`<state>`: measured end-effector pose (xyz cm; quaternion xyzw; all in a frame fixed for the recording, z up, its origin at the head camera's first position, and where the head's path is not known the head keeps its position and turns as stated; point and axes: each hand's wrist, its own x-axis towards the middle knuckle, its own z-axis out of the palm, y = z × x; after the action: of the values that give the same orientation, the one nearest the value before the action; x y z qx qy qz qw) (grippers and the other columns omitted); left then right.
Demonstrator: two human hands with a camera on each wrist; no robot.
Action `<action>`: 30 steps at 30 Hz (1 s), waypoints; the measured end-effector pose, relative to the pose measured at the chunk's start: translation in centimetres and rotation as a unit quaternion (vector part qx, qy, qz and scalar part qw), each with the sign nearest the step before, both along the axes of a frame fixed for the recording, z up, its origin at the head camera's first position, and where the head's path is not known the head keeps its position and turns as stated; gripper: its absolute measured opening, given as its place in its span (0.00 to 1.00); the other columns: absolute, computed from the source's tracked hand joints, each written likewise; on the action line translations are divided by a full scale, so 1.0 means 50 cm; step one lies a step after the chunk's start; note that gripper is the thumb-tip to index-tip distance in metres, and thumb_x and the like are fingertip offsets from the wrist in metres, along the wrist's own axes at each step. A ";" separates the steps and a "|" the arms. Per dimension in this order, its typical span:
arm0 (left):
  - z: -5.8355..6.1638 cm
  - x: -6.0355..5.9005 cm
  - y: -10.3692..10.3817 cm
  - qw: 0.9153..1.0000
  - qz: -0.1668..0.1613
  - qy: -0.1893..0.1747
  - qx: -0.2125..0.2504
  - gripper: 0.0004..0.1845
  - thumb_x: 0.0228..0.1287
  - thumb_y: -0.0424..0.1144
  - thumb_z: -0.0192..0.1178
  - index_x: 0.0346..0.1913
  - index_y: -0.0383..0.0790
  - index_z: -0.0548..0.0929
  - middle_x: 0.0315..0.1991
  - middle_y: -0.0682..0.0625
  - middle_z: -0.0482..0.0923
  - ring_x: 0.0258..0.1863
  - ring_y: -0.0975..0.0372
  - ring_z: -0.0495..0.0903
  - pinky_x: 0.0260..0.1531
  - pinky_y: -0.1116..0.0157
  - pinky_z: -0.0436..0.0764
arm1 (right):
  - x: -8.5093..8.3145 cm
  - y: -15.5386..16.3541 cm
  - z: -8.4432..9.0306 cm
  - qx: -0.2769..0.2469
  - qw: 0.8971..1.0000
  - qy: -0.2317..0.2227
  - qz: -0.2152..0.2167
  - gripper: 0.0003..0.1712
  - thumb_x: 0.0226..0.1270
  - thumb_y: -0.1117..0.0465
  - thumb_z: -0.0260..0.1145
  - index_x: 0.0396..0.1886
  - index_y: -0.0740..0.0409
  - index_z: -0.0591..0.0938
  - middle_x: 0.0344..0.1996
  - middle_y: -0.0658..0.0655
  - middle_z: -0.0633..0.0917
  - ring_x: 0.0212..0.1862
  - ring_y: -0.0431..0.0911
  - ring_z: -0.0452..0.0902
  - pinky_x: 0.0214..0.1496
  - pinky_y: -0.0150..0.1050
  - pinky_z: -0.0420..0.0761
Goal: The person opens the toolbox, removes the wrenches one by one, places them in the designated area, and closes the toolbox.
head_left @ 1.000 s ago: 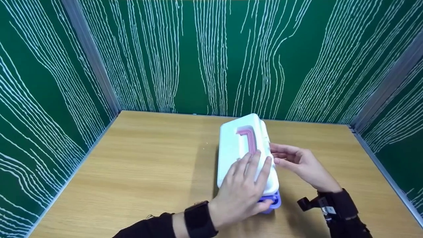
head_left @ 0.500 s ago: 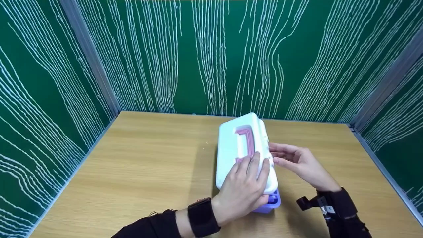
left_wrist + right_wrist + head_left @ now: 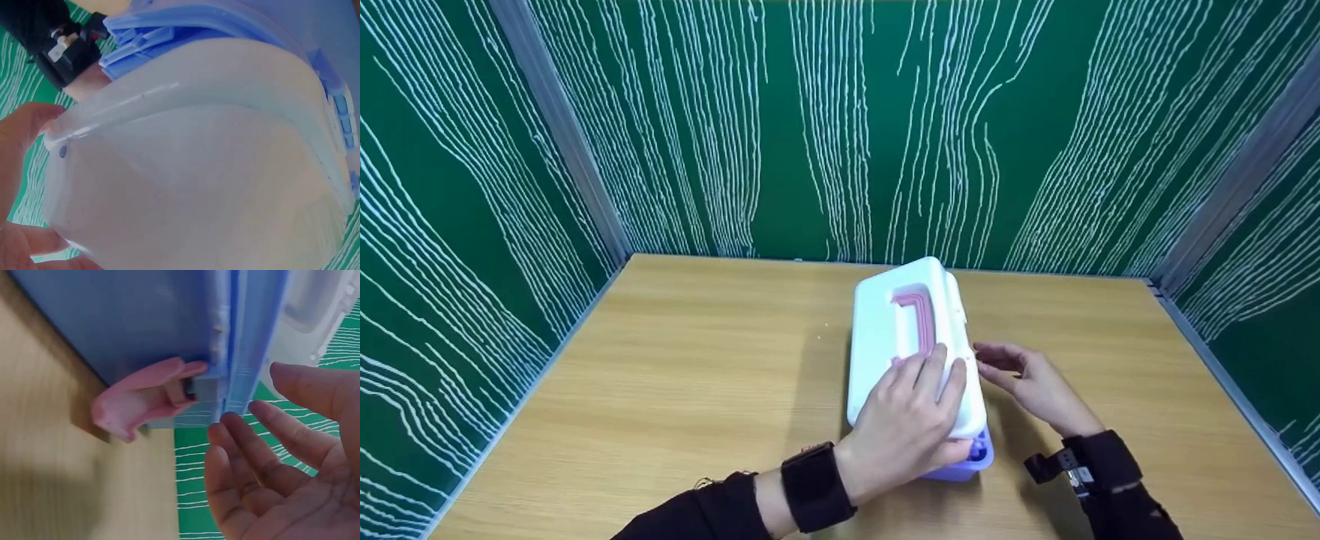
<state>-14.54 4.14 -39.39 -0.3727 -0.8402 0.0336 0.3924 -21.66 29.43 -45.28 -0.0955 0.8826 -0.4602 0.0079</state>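
Currently the storage box stands on the bench, right of centre and nearer the back edge than the front, well apart from both side edges. White lid with a recessed pink handle; blue base showing at the near end.

Left hand: fingers straight, laid flat on the near part of the lid, thumb down at the near end by the base. Presses, does not clasp.

Right hand: relaxed and spread, holding nothing, fingertips just beside the box's right side. Right wrist view shows 1 pink latch sticking out from the base, apparently undone, fingers near but not touching it.

Handling judgement: rigid moulded plastic, probably light, though the contents are hidden. Smooth walls likely slippery under a flat palm. Best holds: the pink handle for lifting, or 2 hands on opposite sides. With the latch loose, lifting by the handle may open the lid.
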 end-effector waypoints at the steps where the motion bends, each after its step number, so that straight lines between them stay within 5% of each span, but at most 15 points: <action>1: 0.001 -0.001 0.000 1.000 -0.001 -0.003 0.001 0.43 0.55 0.71 0.56 0.63 0.41 0.78 0.59 0.42 0.81 0.54 0.56 0.82 0.51 0.60 0.86 | -0.001 0.000 -0.004 0.001 1.000 -0.003 0.002 0.31 0.71 0.47 0.66 0.67 0.58 0.76 0.59 0.60 0.83 0.60 0.56 0.79 0.65 0.56 0.77; 11: 0.009 -0.006 -0.006 1.000 -0.015 -0.005 0.017 0.40 0.56 0.71 0.55 0.59 0.42 0.80 0.57 0.44 0.82 0.50 0.57 0.83 0.46 0.62 0.87 | -0.002 -0.006 -0.020 -0.012 0.999 -0.032 -0.015 0.29 0.71 0.52 0.66 0.68 0.57 0.75 0.56 0.61 0.83 0.57 0.53 0.81 0.59 0.43 0.79; 30: 0.032 -0.005 -0.061 0.996 -0.026 -0.063 0.061 0.42 0.53 0.73 0.60 0.58 0.41 0.79 0.53 0.45 0.81 0.42 0.59 0.81 0.37 0.69 0.87 | 0.003 -0.013 -0.014 -0.028 0.998 -0.056 -0.019 0.27 0.74 0.61 0.61 0.71 0.57 0.72 0.60 0.64 0.80 0.59 0.56 0.79 0.59 0.44 0.82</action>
<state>-14.79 1.11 -37.78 -0.3714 -0.8536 -0.0515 0.3617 -21.50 28.77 -46.00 -0.0526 0.8693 -0.4894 0.0456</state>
